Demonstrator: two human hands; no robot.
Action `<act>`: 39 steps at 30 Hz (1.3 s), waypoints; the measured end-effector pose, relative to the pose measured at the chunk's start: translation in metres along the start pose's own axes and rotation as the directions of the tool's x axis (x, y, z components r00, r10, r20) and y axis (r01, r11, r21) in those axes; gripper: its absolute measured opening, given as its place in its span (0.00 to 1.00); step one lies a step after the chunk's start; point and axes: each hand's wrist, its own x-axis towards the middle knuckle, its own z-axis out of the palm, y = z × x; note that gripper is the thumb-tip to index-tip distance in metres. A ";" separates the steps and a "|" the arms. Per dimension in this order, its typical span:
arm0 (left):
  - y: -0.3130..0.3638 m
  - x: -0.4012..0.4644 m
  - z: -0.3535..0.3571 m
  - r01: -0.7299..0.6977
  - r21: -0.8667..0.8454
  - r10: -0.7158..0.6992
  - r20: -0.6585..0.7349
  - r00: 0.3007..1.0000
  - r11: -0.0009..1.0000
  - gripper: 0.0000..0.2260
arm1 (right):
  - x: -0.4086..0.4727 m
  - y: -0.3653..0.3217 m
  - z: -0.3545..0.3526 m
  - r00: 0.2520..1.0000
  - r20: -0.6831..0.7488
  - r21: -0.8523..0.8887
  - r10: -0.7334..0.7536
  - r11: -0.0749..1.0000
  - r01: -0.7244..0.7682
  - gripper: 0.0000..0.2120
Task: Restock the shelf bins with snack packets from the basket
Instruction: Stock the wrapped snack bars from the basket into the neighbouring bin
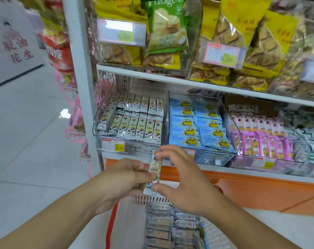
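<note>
Just below the left bin (129, 121), both hands (134, 174) (181, 178) pinch one upright packet (154, 170), its long axis pointing up toward the matching rows.

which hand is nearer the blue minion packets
Right. The right hand is just below the minion packets; the left hand is further left, under the cream-packet bin.
</note>
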 end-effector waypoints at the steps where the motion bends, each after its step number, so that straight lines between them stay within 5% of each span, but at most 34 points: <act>1: -0.001 0.002 -0.001 0.000 -0.005 0.000 -0.001 1.000 1.000 0.20 | 0.002 0.000 0.001 1.000 0.020 0.001 0.012 1.000 -0.012 0.28; 5: 0.008 0.000 -0.002 -0.021 0.009 0.021 -0.024 0.999 1.000 0.07 | 0.012 -0.005 0.005 0.999 0.003 0.054 0.047 0.997 -0.047 0.32; 8: 0.016 0.001 -0.010 -0.040 0.040 0.042 -0.056 0.998 0.998 0.12 | 0.020 -0.006 0.010 0.989 -0.109 0.126 0.103 0.988 -0.089 0.31; 10: 0.024 0.002 -0.017 -0.058 0.227 0.077 -0.076 0.994 0.972 0.16 | 0.026 -0.008 0.010 0.983 -0.125 0.130 0.138 0.984 -0.122 0.33; 13: 0.033 -0.002 -0.042 -0.077 0.745 0.326 -0.194 0.925 0.662 0.20 | 0.048 -0.015 0.005 0.980 -0.107 0.131 0.166 0.980 -0.152 0.33; 14: 0.034 -0.002 -0.054 -0.044 0.846 0.413 -0.214 0.885 0.532 0.22 | 0.061 -0.018 0.004 0.979 -0.111 0.128 0.171 0.979 -0.157 0.33; 16: 0.036 -0.002 -0.075 0.031 0.899 0.439 -0.244 0.864 0.438 0.28 | 0.091 -0.024 0.002 0.979 -0.116 0.108 0.165 0.982 -0.153 0.30; 21: 0.032 0.004 -0.111 0.144 0.894 0.249 -0.268 0.931 0.425 0.36 | 0.178 -0.040 0.015 0.990 -0.055 0.026 0.131 0.991 -0.130 0.32; 34: 0.034 0.011 -0.112 0.149 0.891 0.211 -0.259 0.942 0.429 0.37 | 0.246 -0.022 0.060 0.986 0.063 -0.088 0.155 0.985 -0.149 0.36; 39: 0.037 0.007 -0.106 0.135 0.875 0.309 -0.303 0.902 0.464 0.32 | 0.231 -0.029 0.049 0.992 0.048 -0.090 0.118 0.989 -0.113 0.35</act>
